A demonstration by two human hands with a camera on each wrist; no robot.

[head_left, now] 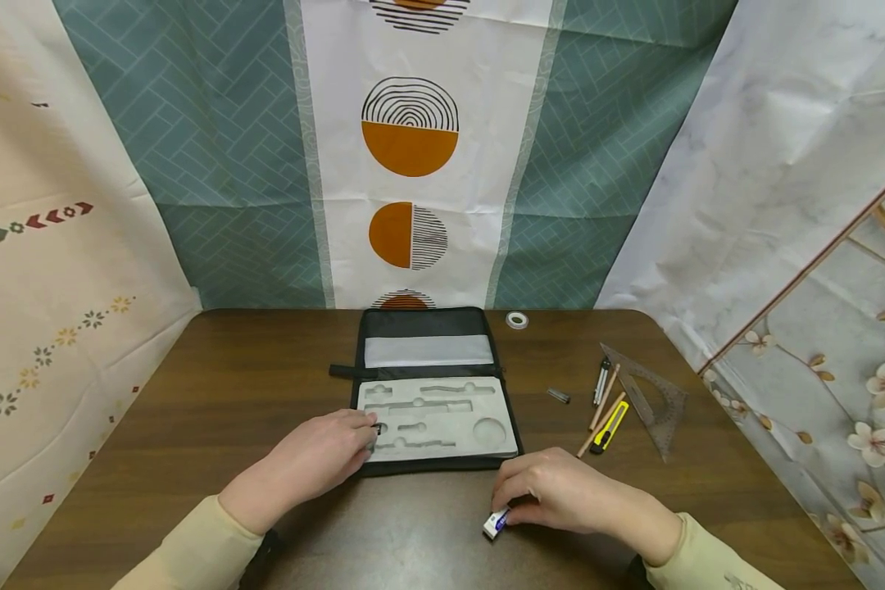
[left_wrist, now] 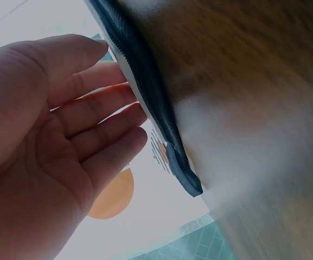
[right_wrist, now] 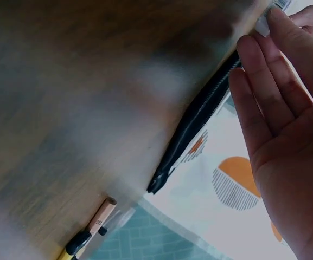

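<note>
An unzipped black case (head_left: 491, 334) lies on the table with a pale tray (head_left: 433, 416) of shaped recesses in its near half. At the tray's left edge, my left hand (head_left: 332, 447) holds a small dark object (head_left: 378, 428) at its fingertips, over a recess. In the left wrist view, the thumb and fingers of the left hand (left_wrist: 64, 108) are by the case's zipped edge (left_wrist: 145, 81), and the object is hidden. My right hand (head_left: 560, 492) pinches a white and blue eraser (head_left: 496, 523) just in front of the case's near right corner.
Right of the case lie a small grey piece (head_left: 558, 396), a black-and-silver pen (head_left: 601, 382), wooden pencils (head_left: 606, 397), a yellow utility knife (head_left: 610, 427) and a clear set square (head_left: 660, 410). A white tape roll (head_left: 517, 320) sits at the far edge. Curtains hang around the table.
</note>
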